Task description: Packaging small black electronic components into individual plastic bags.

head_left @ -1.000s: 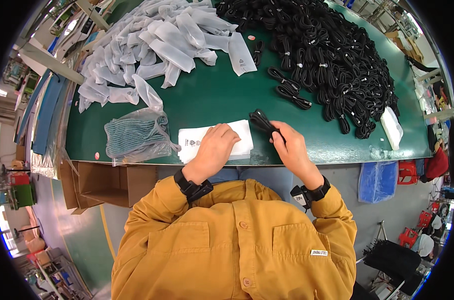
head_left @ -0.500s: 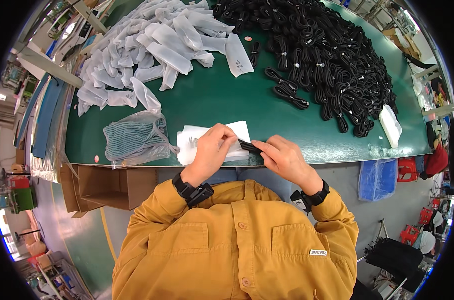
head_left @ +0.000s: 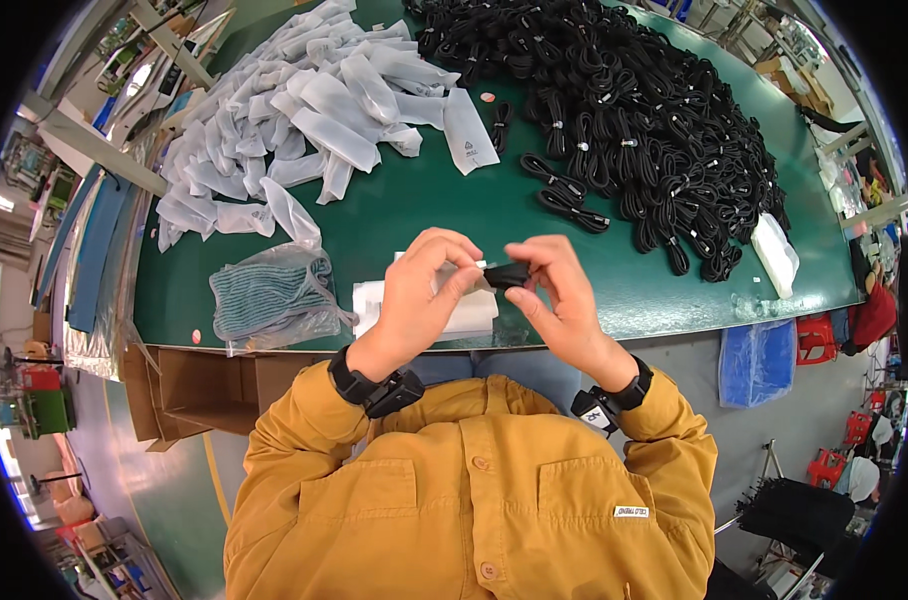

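Left hand (head_left: 419,295) and right hand (head_left: 564,302) inward-curled, black cable (head_left: 507,275) seemingly between.

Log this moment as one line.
right hand: holding black cable bundle; left hand: at bundle's left end, grip unclear; below: flat white stack; behind: pale bag pile, black cable pile

On the smooth, glossy green tabletop (head_left: 424,210) lie matt, milky plastic sleeves (head_left: 304,115), dull black plastic-looking cables (head_left: 624,120) and ribbed knit cloth (head_left: 272,295) in shiny clear film (head_left: 320,318), with matt brown cardboard (head_left: 209,385) below its near edge.
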Motion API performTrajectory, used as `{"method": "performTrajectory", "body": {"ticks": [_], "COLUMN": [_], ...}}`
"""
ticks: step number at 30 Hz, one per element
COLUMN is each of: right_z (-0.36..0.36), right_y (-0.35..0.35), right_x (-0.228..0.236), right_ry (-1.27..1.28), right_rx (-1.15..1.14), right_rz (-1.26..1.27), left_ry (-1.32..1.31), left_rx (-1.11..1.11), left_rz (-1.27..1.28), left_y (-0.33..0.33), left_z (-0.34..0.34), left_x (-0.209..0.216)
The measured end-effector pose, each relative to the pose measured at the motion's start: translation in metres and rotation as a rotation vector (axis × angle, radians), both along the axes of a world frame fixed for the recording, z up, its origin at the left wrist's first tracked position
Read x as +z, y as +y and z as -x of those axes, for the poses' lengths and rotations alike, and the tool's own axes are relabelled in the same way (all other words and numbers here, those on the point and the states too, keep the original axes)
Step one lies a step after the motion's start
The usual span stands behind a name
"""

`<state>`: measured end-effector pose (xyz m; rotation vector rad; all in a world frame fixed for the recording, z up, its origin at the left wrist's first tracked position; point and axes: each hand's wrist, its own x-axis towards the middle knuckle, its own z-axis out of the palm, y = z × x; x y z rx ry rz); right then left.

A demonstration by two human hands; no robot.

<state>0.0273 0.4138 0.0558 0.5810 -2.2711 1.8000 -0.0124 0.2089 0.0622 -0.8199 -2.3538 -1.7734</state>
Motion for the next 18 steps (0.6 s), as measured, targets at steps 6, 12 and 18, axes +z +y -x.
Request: {"method": "performTrajectory", "body": {"ticks": [6, 12, 18], "right_z": [0.019, 0.026, 0.059], "right_y": [-0.003, -0.008, 0.086], "right_x": [0.006, 0.015, -0.040], "right_ry": [0.217, 0.348, 0.305], "right_rx": [-0.040, -0.030, -0.513], "right_rz": [-0.064, -0.249, -0.869], "left_ry": [-0.343, -0.447, 0.314], "left_rx": [-0.103, -0.095, 0.518], "left_rz": [-0.293, -0.397, 0.086], "left_y": [0.001, -0.016, -0.055], "left_z": [0.019, 0.044, 0.074], "left_x": [0.012, 0.020, 0.033]}}
